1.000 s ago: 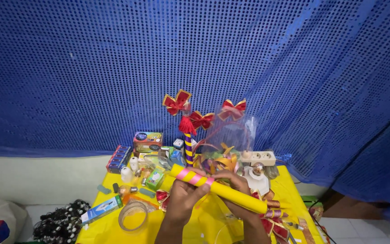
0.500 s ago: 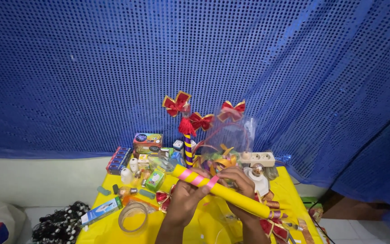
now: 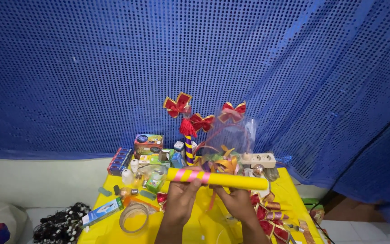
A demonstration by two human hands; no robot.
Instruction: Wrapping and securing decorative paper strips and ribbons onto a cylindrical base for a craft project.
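blue sequined curtain behind, yellow worktop (image 3: 290, 194) below. left hand (image 3: 182, 195) and right hand (image 3: 236, 201) both in closed grip on yellow tube (image 3: 222, 179), held level above worktop. beyond the grip, red bows (image 3: 201, 121); left of it, tape roll (image 3: 134, 219).

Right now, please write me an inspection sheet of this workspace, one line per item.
Surface: yellow table, crowded.
Job's things: yellow tube with pink stripes, held level.
Clutter: red bows, small boxes, light bulbs, clear tape ring, ribbon rolls.
Hands: left hand wraps the striped end; right hand supports the tube from below.
Cables: white power strip; its cord is not traceable.
Surroundings: blue sequin curtain.
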